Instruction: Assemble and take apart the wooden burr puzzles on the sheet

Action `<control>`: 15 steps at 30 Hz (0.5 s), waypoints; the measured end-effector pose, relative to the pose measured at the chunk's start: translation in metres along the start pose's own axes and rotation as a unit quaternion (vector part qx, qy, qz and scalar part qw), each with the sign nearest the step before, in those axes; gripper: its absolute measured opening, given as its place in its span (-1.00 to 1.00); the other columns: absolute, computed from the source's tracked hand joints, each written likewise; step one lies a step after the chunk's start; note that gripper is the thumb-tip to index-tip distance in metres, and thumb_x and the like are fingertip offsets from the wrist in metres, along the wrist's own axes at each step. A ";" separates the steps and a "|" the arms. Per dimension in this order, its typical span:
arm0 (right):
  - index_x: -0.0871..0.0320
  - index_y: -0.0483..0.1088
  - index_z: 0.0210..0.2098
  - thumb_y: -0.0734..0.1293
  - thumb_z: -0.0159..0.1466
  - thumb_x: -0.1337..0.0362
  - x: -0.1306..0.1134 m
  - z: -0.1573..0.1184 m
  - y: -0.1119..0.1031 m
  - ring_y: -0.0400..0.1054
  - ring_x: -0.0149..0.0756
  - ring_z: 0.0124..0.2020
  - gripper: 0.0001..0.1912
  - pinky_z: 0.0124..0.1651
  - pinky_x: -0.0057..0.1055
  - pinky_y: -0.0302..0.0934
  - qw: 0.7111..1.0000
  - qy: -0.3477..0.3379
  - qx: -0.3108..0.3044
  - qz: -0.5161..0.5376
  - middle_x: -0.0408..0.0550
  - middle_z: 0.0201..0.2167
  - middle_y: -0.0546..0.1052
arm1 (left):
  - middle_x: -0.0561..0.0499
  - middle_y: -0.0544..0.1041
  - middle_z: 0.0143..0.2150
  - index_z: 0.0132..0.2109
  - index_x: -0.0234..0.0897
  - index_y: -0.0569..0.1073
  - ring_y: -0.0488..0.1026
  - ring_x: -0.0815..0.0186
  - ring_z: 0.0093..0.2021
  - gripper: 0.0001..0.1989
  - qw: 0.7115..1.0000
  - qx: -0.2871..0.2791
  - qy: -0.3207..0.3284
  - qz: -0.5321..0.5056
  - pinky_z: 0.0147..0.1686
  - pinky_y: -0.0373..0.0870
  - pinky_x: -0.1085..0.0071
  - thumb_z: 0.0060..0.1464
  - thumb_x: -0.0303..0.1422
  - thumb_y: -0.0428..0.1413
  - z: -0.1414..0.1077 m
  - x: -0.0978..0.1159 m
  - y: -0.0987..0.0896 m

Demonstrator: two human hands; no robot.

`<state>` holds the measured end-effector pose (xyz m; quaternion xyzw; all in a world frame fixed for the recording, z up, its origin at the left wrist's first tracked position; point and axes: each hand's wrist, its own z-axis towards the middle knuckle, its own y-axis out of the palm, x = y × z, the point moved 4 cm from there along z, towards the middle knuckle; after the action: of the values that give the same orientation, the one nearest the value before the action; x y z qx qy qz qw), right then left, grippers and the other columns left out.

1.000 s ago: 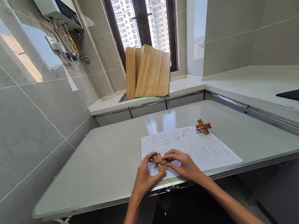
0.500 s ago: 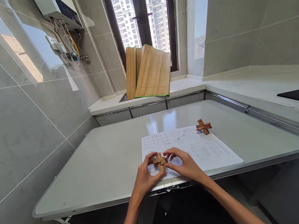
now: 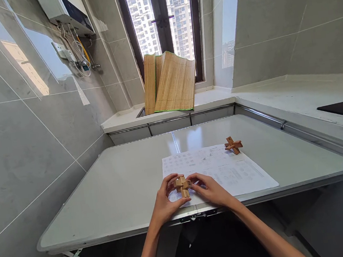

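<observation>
Now, in the head view, your right hand (image 3: 210, 190) has just lowered its arched fingers to the right end of the wooden block cross (image 3: 183, 184). Its fingertips are bent close against that end, though you cannot tell whether they pinch it. Your left hand (image 3: 165, 204) still grips the cross, thumb at the near side and fingers at the far side, so it seems steadied while your right fingers work at that end. The cross sits over the near left part of the printed sheet (image 3: 244, 178), on the worktop (image 3: 112, 182). A second wooden cross (image 3: 233, 145) rests well apart, at the sheet's far right corner.
</observation>
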<state>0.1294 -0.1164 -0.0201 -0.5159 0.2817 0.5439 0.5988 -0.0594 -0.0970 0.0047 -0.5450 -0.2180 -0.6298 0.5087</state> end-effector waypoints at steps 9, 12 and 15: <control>0.10 0.40 -0.13 0.12 0.49 -0.06 0.006 0.000 0.004 0.35 -0.29 -0.34 -0.59 -0.14 -0.33 0.25 0.999 0.002 -0.039 0.002 -0.17 -0.41 0.46 | -0.12 0.43 0.28 0.24 -0.10 0.29 0.44 0.08 0.24 -0.26 1.000 -0.012 -0.006 0.005 0.33 0.30 0.00 -0.04 -0.35 0.42 0.000 -0.006 0.000; 0.09 0.36 -0.21 0.10 0.49 -0.08 0.005 0.000 0.005 0.32 -0.30 -0.37 -0.57 -0.16 -0.33 0.24 0.999 0.006 -0.047 0.002 -0.20 -0.46 0.42 | -0.09 0.43 0.28 0.24 -0.08 0.30 0.46 0.10 0.21 -0.26 1.000 -0.015 -0.006 0.023 0.31 0.33 0.02 -0.04 -0.33 0.42 0.000 -0.006 0.000; 0.08 0.32 -0.27 0.07 0.50 -0.09 0.005 0.001 0.005 0.30 -0.30 -0.39 -0.56 -0.18 -0.33 0.24 0.999 0.001 -0.053 0.001 -0.20 -0.47 0.41 | -0.07 0.44 0.25 0.22 -0.07 0.32 0.45 0.12 0.18 -0.29 0.999 -0.018 -0.003 0.034 0.30 0.34 0.05 -0.05 -0.32 0.42 -0.001 -0.005 0.000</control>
<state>0.1256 -0.1146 -0.0265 -0.5472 0.2531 0.5585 0.5697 -0.0605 -0.0951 -0.0003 -0.5630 -0.1893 -0.6147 0.5190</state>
